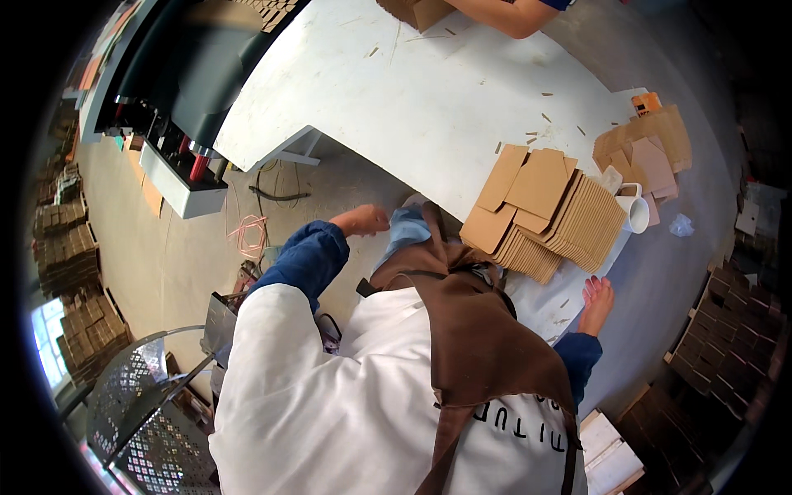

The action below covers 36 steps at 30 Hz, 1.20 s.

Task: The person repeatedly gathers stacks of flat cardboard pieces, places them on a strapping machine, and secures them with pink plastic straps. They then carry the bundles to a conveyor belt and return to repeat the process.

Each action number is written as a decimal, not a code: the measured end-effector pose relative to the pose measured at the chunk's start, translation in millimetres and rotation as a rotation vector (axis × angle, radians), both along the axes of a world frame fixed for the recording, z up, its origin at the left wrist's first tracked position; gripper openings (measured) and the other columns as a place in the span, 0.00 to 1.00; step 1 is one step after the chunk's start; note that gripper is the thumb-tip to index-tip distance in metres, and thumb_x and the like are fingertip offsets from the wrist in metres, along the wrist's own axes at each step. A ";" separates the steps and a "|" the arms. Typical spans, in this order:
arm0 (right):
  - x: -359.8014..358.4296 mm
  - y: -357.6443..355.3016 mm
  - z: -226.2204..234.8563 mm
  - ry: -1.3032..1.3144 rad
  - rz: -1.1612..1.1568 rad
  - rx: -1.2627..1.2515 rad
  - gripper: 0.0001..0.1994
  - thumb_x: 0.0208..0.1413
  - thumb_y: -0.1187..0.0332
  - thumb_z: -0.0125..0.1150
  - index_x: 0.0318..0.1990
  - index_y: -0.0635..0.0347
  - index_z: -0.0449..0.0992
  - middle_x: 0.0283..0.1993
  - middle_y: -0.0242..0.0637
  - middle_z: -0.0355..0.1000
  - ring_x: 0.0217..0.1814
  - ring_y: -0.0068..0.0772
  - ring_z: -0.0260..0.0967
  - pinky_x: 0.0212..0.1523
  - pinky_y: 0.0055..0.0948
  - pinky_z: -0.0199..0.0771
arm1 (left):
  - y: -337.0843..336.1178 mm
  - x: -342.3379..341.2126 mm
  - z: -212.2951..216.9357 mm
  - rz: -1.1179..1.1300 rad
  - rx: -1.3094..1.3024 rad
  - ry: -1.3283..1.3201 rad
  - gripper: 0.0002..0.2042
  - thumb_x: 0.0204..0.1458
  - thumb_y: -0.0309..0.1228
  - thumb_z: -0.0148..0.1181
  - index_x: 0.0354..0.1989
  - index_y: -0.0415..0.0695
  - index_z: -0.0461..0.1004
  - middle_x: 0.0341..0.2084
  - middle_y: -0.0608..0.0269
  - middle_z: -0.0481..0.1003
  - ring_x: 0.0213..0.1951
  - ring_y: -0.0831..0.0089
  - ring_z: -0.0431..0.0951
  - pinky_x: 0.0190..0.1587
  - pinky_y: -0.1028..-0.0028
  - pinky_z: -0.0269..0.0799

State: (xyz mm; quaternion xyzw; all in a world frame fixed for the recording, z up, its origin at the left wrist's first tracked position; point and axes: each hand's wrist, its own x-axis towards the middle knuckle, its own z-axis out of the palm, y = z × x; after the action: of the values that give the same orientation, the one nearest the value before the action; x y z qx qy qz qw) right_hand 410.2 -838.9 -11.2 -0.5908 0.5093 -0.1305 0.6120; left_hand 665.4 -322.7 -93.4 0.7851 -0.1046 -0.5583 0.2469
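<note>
Wide lane across the surface's middle!
Cardboard stack bars the right hand's path there, white mug just beside.

A broad white table with an angled support frame beneath stands on a smooth grey floor. A large dark machine with red parts stands beside the table at the upper left, and a pink cord lies loosely coiled below. Brown stacks line the left edge near a glaring bluish-white window. Darker piles fill the dim right side. Lower left is a perforated dark panel.
</note>
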 end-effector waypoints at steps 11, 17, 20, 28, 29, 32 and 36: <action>-18.9 -7.3 -12.1 0.113 0.024 0.062 0.27 0.62 0.53 0.47 0.61 0.63 0.59 0.56 0.45 0.67 0.57 0.40 0.67 0.57 0.38 0.62 | -50.9 -42.7 -71.0 0.319 0.048 0.382 0.31 0.50 0.64 0.54 0.32 0.42 0.79 0.18 0.65 0.72 0.19 0.75 0.70 0.20 0.74 0.64; -11.5 1.4 -9.0 0.115 0.023 0.066 0.27 0.63 0.53 0.47 0.62 0.64 0.59 0.56 0.47 0.67 0.56 0.40 0.66 0.58 0.39 0.61 | -65.1 -27.4 -63.2 0.291 0.009 0.414 0.31 0.53 0.60 0.54 0.38 0.38 0.78 0.23 0.63 0.73 0.22 0.75 0.68 0.25 0.73 0.66; -6.5 11.8 -6.2 0.161 -0.008 -0.052 0.24 0.64 0.56 0.48 0.59 0.64 0.62 0.51 0.45 0.70 0.51 0.36 0.70 0.53 0.32 0.66 | -65.7 -21.6 -41.7 0.462 -0.015 0.479 0.27 0.53 0.53 0.58 0.41 0.36 0.78 0.27 0.59 0.75 0.25 0.71 0.70 0.29 0.72 0.69; 83.5 106.5 104.9 -0.031 0.733 -0.208 0.11 0.63 0.73 0.51 0.48 0.68 0.73 0.43 0.40 0.75 0.44 0.27 0.72 0.46 0.24 0.71 | -9.8 -37.6 -70.8 0.379 0.125 -0.163 0.19 0.49 0.41 0.59 0.39 0.35 0.78 0.34 0.44 0.78 0.39 0.51 0.79 0.42 0.60 0.73; 103.0 123.1 112.7 -0.104 0.880 -0.087 0.11 0.63 0.72 0.51 0.47 0.68 0.74 0.44 0.40 0.75 0.45 0.27 0.72 0.48 0.25 0.71 | 1.1 -34.8 -68.9 0.360 0.144 -0.217 0.18 0.48 0.39 0.59 0.38 0.35 0.78 0.34 0.42 0.78 0.40 0.49 0.78 0.44 0.59 0.73; 150.1 165.3 107.7 -0.286 1.295 0.060 0.13 0.63 0.70 0.52 0.50 0.68 0.73 0.49 0.42 0.74 0.51 0.31 0.72 0.52 0.26 0.70 | 9.6 -33.0 -69.7 0.278 0.165 -0.328 0.16 0.47 0.36 0.58 0.37 0.35 0.78 0.35 0.40 0.77 0.42 0.46 0.77 0.47 0.58 0.72; 165.4 209.7 107.8 -0.330 1.629 0.542 0.18 0.64 0.68 0.45 0.58 0.68 0.68 0.59 0.43 0.68 0.61 0.33 0.65 0.62 0.30 0.60 | 17.0 -36.7 -73.3 0.190 0.188 -0.397 0.15 0.46 0.34 0.56 0.36 0.35 0.78 0.36 0.40 0.77 0.42 0.45 0.76 0.48 0.57 0.72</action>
State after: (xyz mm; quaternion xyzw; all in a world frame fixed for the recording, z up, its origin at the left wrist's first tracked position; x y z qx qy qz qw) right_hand 575.6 -629.2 96.6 -0.5785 -0.1529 0.3892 0.7003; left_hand 628.7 -305.8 -166.8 0.9053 -0.0243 -0.3747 0.1988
